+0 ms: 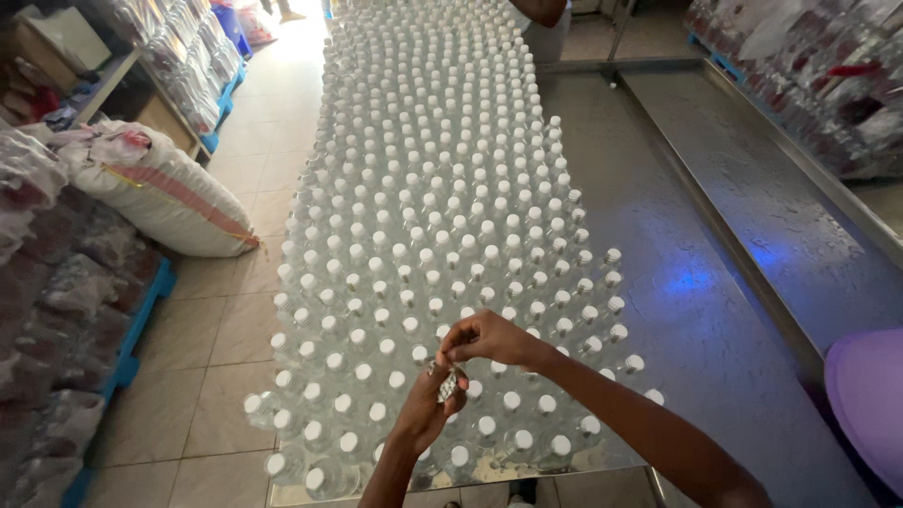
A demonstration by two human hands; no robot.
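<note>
Right above the near end of a dense field of clear plastic bottles (423, 235), both hands meet over a small object. The left hand (428, 409) is curled shut around a little bundle of clear printed shrink bands (449, 386), crinkled and glossy, while the right hand (489, 339) pinches its thumb and forefinger narrowly at the top edge of that bundle; what exactly sits between those fingertips is too small to tell. The bottles all wear white screw caps (390, 379) and stand upright, packed shoulder to shoulder in long rows running away down a stainless steel table (677, 310). The table's right part is bare, dull grey metal with a blue glint on it, and a second steel surface with a raised edge (781, 216) runs alongside. A purple plastic rim (870, 395) shows at the right edge. Beige floor tiles (226, 329) lie to the left, with a stuffed white sack (160, 193) resting near blue pallets (141, 320) stacked with wrapped goods. Another person's arm (541, 11) appears at the far end.
</note>
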